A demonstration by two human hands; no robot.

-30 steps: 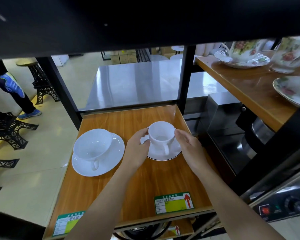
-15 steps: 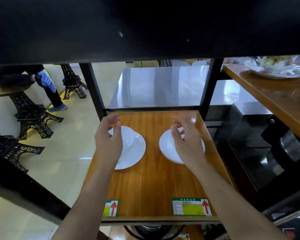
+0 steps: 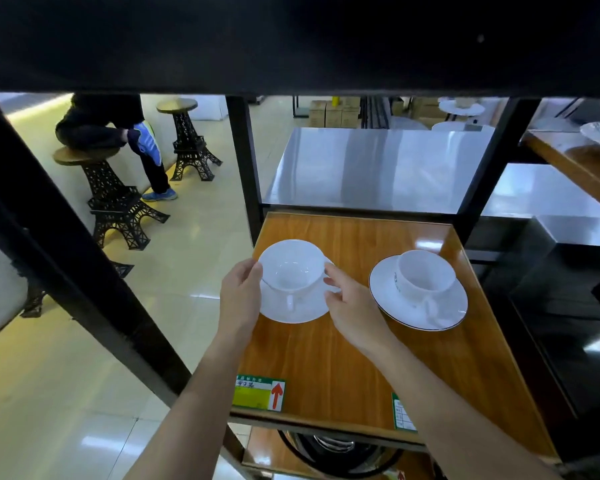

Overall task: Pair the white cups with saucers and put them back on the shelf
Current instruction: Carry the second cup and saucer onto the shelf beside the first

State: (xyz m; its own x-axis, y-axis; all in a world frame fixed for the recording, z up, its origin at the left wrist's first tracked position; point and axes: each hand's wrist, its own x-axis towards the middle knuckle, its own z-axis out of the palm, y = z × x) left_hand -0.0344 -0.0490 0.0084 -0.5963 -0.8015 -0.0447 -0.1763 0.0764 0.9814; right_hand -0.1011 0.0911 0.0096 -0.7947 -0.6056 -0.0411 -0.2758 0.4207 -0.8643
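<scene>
Two white cup-and-saucer sets stand on the wooden shelf (image 3: 326,358). The left cup (image 3: 291,268) sits on a plain white saucer (image 3: 291,315), handle toward me. My left hand (image 3: 239,296) grips this set at its left edge, thumb on the cup's rim. My right hand (image 3: 352,306) holds its right side, index finger at the rim and thumb on the saucer. The right cup (image 3: 425,275) rests on a dark-rimmed saucer (image 3: 413,318), untouched, close to the shelf's right edge.
A black upper shelf (image 3: 291,43) hangs low overhead, with black posts (image 3: 245,168) at the shelf's back corners. A steel table (image 3: 378,168) lies behind. Tower-shaped stools (image 3: 115,202) and a seated person (image 3: 111,126) are at left. Price labels (image 3: 258,393) mark the front edge.
One second ago both hands were around the right cup set. Half a second ago one hand hovered over each set. Now both hands are on the left set.
</scene>
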